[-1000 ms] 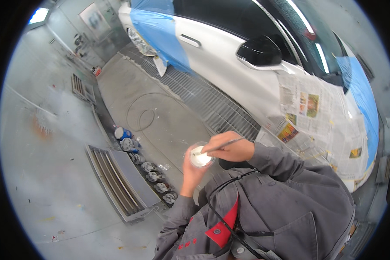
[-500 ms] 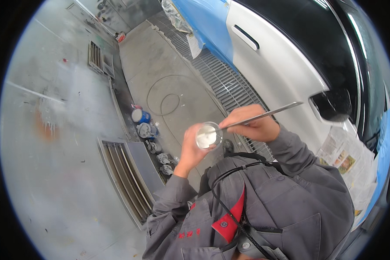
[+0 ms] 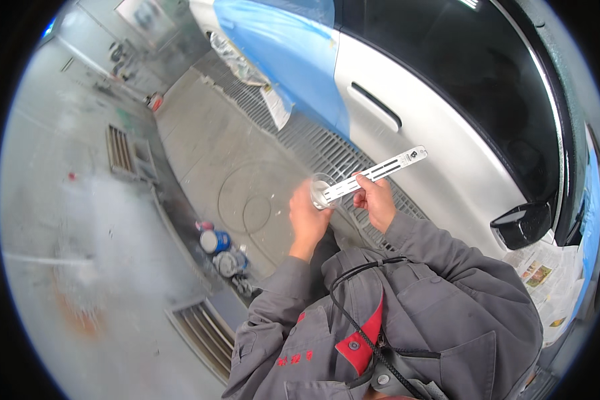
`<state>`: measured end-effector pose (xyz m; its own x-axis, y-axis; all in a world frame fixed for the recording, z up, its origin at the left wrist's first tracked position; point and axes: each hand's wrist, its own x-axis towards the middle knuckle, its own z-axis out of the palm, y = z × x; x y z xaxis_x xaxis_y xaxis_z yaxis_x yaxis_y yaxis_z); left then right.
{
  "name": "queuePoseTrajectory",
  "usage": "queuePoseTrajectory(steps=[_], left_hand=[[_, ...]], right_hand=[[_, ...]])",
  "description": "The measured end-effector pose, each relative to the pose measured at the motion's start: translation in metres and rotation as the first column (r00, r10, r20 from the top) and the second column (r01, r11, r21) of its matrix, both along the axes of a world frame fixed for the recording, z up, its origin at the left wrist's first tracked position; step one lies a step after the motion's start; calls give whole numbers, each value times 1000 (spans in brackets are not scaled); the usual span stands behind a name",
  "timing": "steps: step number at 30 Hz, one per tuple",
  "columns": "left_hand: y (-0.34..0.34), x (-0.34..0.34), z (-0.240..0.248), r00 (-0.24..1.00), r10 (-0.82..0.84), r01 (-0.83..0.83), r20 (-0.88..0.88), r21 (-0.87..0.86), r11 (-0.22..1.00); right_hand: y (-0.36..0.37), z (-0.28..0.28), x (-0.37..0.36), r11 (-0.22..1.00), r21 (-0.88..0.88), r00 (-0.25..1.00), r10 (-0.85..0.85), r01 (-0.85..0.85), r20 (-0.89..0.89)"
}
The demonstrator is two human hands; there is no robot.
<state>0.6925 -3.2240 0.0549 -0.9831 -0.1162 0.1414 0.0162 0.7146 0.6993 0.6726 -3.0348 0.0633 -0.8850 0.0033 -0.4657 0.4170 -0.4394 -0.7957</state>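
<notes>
My left hand [image 3: 307,217] is wrapped round a clear plastic cup [image 3: 319,180] that holds white liquid. In my right hand [image 3: 379,203] a long flat metal stirring stick [image 3: 401,162] with slots is pinched between thumb and fingers. Its lower end reaches into the cup, and its free end points up to the right, toward the car. Where the tip meets the liquid is partly hidden by the cup's rim.
To the right stands a white car door [image 3: 407,100] with a black mirror [image 3: 523,225], blue masking film [image 3: 280,53] and newspaper [image 3: 543,273]. Floor grating [image 3: 327,150] runs beside it. Paint cans [image 3: 215,241] stand by the left wall, and a hose [image 3: 221,200] lies coiled on the floor.
The stirring stick has turned from edge-on to show its flat slotted face. Both hands and the cup have shifted slightly within the view, which has swung toward the car.
</notes>
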Motion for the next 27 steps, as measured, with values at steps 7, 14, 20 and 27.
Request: queuePoseTrajectory(steps=[7,14,20,27], left_hand=[[-9,-188,-44,959,-283,240,27,458,856],[3,-342,-51,835,-550,391,6,698,601],[30,-429,-61,749,-661,403,-42,822,404],[60,-486,-82,762,-647,410,5,770,489]], right_hand=[[-5,-1,-185,962,262,996,-58,74,-67],[25,52,-359,915,387,993,93,-114,71],[44,90,-453,846,511,983,79,-154,165],[53,109,-513,782,615,982,-25,-99,189]])
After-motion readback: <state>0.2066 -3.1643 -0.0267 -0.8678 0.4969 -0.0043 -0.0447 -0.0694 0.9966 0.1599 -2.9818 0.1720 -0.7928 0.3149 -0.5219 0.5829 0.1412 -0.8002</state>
